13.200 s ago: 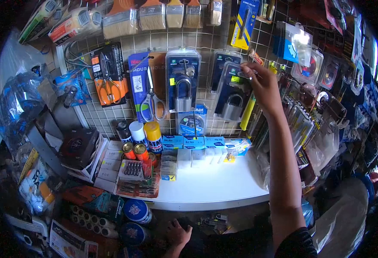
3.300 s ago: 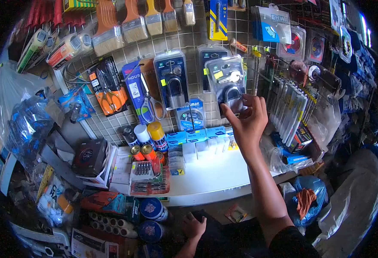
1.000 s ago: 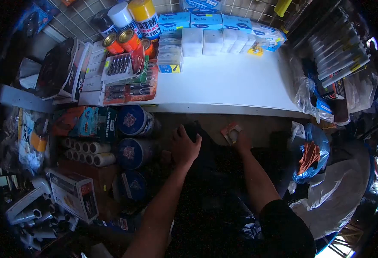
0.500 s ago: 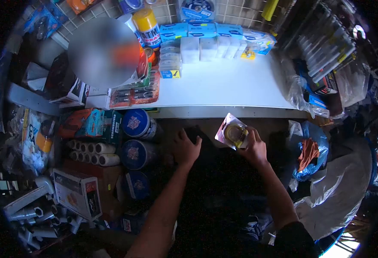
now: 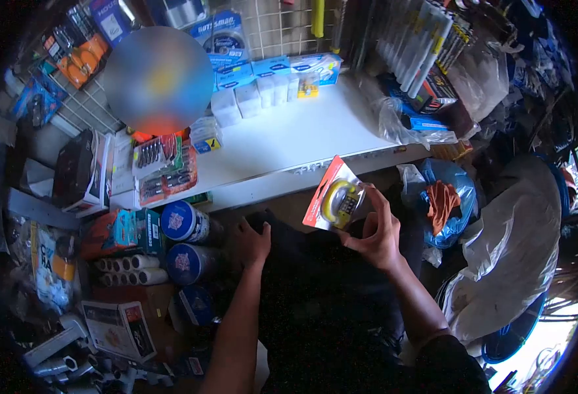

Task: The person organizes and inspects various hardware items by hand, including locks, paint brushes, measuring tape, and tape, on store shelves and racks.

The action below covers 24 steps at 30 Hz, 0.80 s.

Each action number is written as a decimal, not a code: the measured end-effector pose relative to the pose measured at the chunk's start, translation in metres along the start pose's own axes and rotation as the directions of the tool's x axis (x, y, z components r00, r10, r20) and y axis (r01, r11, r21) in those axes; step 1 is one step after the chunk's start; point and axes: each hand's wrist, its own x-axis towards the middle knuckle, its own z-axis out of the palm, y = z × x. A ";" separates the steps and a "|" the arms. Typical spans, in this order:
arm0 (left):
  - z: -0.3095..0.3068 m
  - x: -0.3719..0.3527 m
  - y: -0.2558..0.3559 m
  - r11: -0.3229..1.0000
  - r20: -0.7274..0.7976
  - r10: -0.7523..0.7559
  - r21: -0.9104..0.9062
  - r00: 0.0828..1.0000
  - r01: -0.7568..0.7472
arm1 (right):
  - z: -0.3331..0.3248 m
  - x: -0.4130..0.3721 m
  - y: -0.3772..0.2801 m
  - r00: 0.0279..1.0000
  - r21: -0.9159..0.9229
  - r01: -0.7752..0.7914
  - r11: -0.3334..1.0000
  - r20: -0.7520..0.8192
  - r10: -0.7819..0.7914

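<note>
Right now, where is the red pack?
Head view, centre-right: the red pack is held in the right hand, just below the white shelf's front edge.

A round blurred patch [image 5: 157, 79] blots out whatever stands at the back left of the table [image 5: 302, 131]. The right hand [image 5: 376, 233] hides the lower right corner of the padlock pack [image 5: 333, 197] behind its fingers [image 5: 379, 202], and the print on the red card is too small to read. The left hand [image 5: 253, 241] lies on something dark whose shape cannot be made out. The hanging packs [image 5: 225, 36] on the wire grid [image 5: 266, 26] are cut off by the top edge, and the labels on the blue boxes [image 5: 272, 65] are too small to read
</note>
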 end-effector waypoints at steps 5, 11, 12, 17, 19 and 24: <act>0.026 0.008 -0.016 0.996 -0.127 0.093 0.012 0.987 -0.093 | -0.007 0.004 -0.018 0.988 0.054 0.133 0.990 -0.087 -0.128; 0.036 0.011 -0.024 0.991 -0.210 0.135 0.038 0.968 -0.130 | -0.018 0.008 -0.041 0.984 0.203 0.128 0.971 -0.147 -0.099; 0.044 0.014 -0.030 0.989 -0.231 0.145 0.028 0.962 -0.143 | -0.020 0.009 -0.043 0.983 0.207 0.128 0.970 -0.155 -0.096; 0.057 0.027 -0.040 0.987 -0.180 0.159 0.031 0.971 -0.156 | -0.026 0.012 -0.043 0.966 0.122 0.189 0.974 -0.204 -0.162; 0.030 0.011 -0.018 0.997 -0.135 0.069 0.038 0.989 -0.064 | -0.030 0.015 -0.049 0.950 0.048 0.228 0.972 -0.230 -0.211; 0.015 0.004 -0.010 0.995 -0.103 0.070 0.074 0.992 -0.062 | -0.040 0.014 -0.069 0.976 0.079 0.137 0.987 -0.183 -0.121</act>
